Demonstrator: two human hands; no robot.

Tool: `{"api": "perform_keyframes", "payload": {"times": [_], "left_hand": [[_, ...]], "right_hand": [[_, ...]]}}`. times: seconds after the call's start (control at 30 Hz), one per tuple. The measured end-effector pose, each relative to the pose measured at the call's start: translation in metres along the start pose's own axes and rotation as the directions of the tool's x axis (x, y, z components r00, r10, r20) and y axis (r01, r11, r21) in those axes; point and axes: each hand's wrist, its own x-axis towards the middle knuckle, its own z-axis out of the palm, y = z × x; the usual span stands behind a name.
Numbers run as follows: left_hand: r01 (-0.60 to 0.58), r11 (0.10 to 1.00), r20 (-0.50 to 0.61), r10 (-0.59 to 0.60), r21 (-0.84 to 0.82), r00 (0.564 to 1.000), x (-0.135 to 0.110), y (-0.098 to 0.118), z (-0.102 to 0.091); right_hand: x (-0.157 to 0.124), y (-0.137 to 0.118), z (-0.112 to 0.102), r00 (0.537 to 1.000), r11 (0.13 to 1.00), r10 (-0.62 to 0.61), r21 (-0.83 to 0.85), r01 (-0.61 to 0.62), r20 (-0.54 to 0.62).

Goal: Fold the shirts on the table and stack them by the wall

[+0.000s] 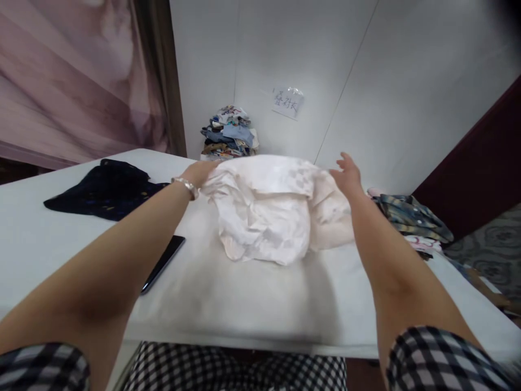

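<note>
A crumpled white shirt (268,217) with faint grey print is bunched in front of me, partly raised over the white table. At its upper left edge, my left hand (202,172) grips the cloth, and the fingertips are partly hidden by it. A pale bracelet circles that wrist. My right hand (345,175) is at the shirt's upper right corner, its fingers spread and the thumb side close to or touching the fabric. Both arms reach forward around the shirt.
The white table (244,304) carries a dark garment (106,187) on the left and a phone (165,263) beside my left forearm. Folded clothes (411,217) are stacked at the right. A tall clothes pile (232,133) stands by the wall, where a paper sign (287,103) hangs.
</note>
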Motion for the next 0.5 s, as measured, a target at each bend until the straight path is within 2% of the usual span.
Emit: {"api": "perform_keyframes", "payload": {"times": [0.07, 0.13, 0.23, 0.3, 0.37, 0.43, 0.5], "left_hand": [[0.056, 0.998, -0.044, -0.054, 0.03, 0.998, -0.005, -0.027, 0.015], [0.08, 0.995, -0.03, -0.078, 0.064, 0.996, -0.025, -0.053, 0.033], [0.021, 0.985, 0.054, -0.031, 0.17, 0.998, -0.065, -0.08, 0.062], [-0.079, 0.967, 0.155, 0.041, 0.244, 0.987, -0.087, -0.089, 0.081], [-0.143, 0.943, 0.254, 0.066, 0.302, 0.965, -0.101, -0.092, 0.097], [-0.144, 0.93, 0.305, 0.036, 0.339, 0.952, -0.105, -0.093, 0.107], [-0.11, 0.931, 0.299, 0.001, 0.348, 0.954, -0.102, -0.093, 0.112]], "right_hand": [[-0.03, -0.002, 0.019, 0.993, 0.999, -0.036, 0.031, 0.032, 0.114], [-0.078, -0.003, 0.037, 0.94, 0.995, -0.069, 0.089, 0.041, 0.334], [-0.156, 0.0, 0.056, 0.834, 0.999, -0.033, 0.047, 0.008, 0.551], [-0.195, 0.003, 0.06, 0.791, 0.998, -0.051, 0.01, 0.057, 0.609], [-0.22, 0.006, 0.059, 0.788, 0.989, -0.072, -0.055, 0.134, 0.612], [-0.234, 0.01, 0.056, 0.78, 0.978, -0.077, -0.105, 0.18, 0.621], [-0.24, 0.016, 0.052, 0.754, 0.971, -0.075, -0.123, 0.203, 0.653]]}}
